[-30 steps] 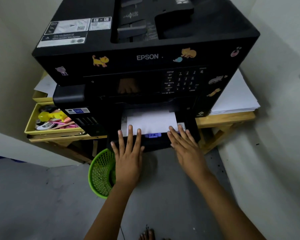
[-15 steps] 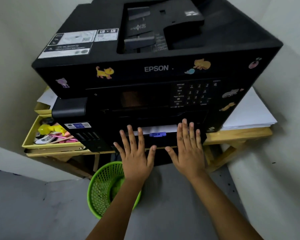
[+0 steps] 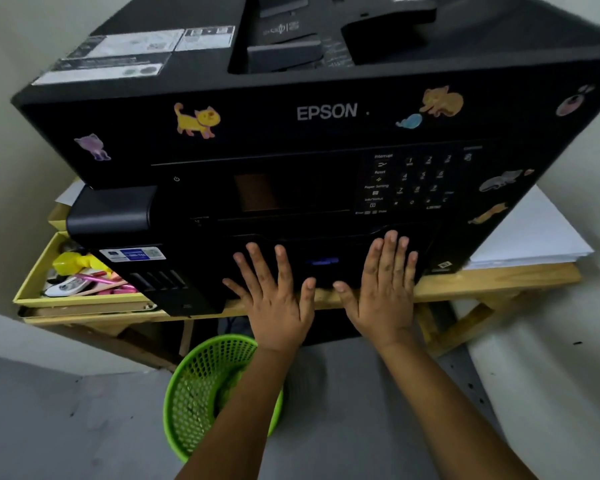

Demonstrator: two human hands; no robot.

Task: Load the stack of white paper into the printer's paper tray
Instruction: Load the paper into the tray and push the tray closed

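Pale walls close in on both sides of a wooden table [image 3: 499, 282] that carries a black Epson printer [image 3: 326, 112] dotted with cat stickers. Flat against the printer's lower front, the paper tray [image 3: 321, 263] sits flush with the body, its small blue label between the two hands; no loaded paper shows in it. Left hand [image 3: 274, 303] lies open, fingers spread, palm on the tray front left of the label. Right hand [image 3: 385, 289] is open too, fingers together, pressed right of it. Beside the printer's right flank lies a stack of white sheets [image 3: 534, 237]. Left of the printer sits a yellow box [image 3: 35, 275] of clutter; below it, a green mesh basket [image 3: 194, 393] stands on the grey floor.
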